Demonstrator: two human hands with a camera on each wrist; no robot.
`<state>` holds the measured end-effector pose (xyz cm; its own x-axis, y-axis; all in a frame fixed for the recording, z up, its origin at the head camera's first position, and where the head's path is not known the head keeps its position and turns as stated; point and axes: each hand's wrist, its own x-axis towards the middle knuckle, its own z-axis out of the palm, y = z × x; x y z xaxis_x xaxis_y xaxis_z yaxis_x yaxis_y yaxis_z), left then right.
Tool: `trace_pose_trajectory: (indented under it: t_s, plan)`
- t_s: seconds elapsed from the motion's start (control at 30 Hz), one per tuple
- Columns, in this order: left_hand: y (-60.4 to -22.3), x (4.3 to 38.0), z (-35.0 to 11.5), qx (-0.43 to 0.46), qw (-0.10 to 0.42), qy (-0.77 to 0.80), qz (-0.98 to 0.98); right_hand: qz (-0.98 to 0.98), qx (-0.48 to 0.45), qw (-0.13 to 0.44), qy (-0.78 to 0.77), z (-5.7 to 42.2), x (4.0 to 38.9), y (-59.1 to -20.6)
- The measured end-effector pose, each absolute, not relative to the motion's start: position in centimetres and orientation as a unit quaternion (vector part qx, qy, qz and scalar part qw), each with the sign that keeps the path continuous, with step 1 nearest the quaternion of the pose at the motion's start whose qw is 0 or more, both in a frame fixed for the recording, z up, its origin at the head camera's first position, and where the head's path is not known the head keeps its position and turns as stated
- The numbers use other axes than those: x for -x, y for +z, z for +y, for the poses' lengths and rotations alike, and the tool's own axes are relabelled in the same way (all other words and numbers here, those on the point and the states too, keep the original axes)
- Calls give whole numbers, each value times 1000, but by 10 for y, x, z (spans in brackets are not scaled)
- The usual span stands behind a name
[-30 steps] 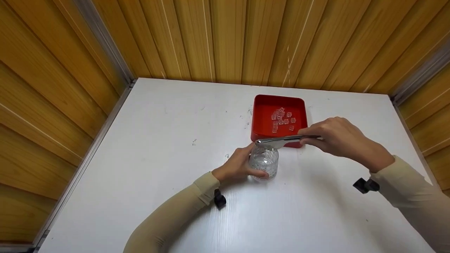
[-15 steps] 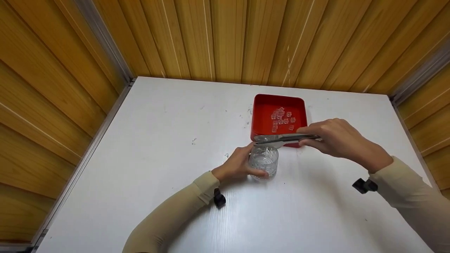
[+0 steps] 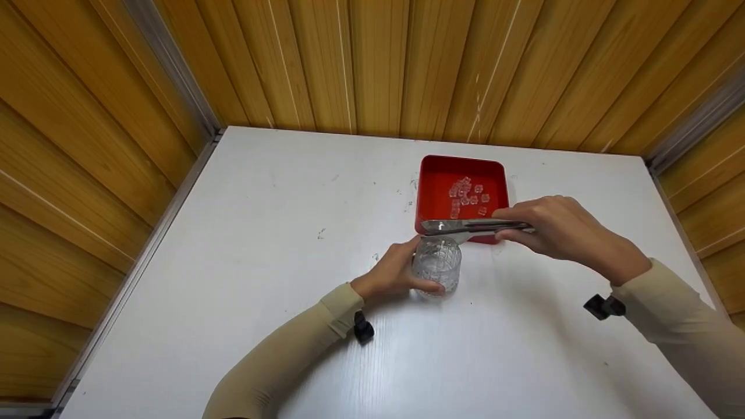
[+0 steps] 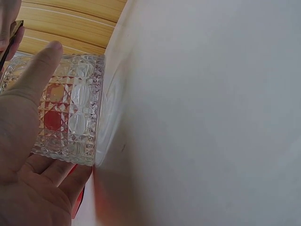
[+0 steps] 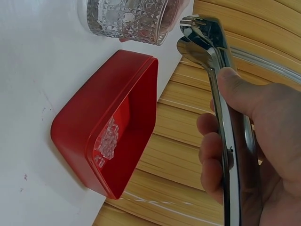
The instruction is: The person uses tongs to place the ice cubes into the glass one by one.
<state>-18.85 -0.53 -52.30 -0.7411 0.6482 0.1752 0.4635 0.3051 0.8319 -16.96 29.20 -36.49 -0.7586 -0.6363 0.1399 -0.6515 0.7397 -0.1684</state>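
Note:
My left hand (image 3: 398, 272) holds a clear cut-glass tumbler (image 3: 437, 267) upright on the white table, thumb on the near side and fingers behind. In the left wrist view, the tumbler's faceted wall (image 4: 77, 108) shows between thumb and fingers. My right hand (image 3: 553, 230) grips metal serving tongs (image 3: 471, 227) by the handle, their tips level and close over the tumbler's rim. The right wrist view shows the tongs' forked end (image 5: 200, 28) beside a rounded, spoon-like end (image 5: 193, 51), with no cube visible between them.
Just behind the tumbler stands a square red tray (image 3: 428, 192) holding several clear cubes (image 3: 464, 189); the tongs overlap its front edge in the head view. Yellow wooden panels (image 3: 372, 70) wall the back and sides of the white table (image 3: 291, 203).
The tongs have turned in my right hand, and their tips have risen slightly over the tumbler. My left hand and the tumbler have stayed in place.

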Motion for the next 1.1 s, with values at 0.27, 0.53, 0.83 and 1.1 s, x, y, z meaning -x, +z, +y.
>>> trace_pose_trajectory:
  t_s: [0.27,0.53,0.83,1.1]
  plan:
    - [-524,189,-5,-360,75,465,806,-938,-327,35,109,296,172,-364]
    - [-523,190,-5,-355,77,463,808,-952,-290,36,87,303,186,-363]
    - [-523,189,-4,-352,84,468,806,-966,-248,24,69,309,208,-360]
    - [-522,189,-4,-347,87,465,810,-971,-231,18,55,309,231,-357]
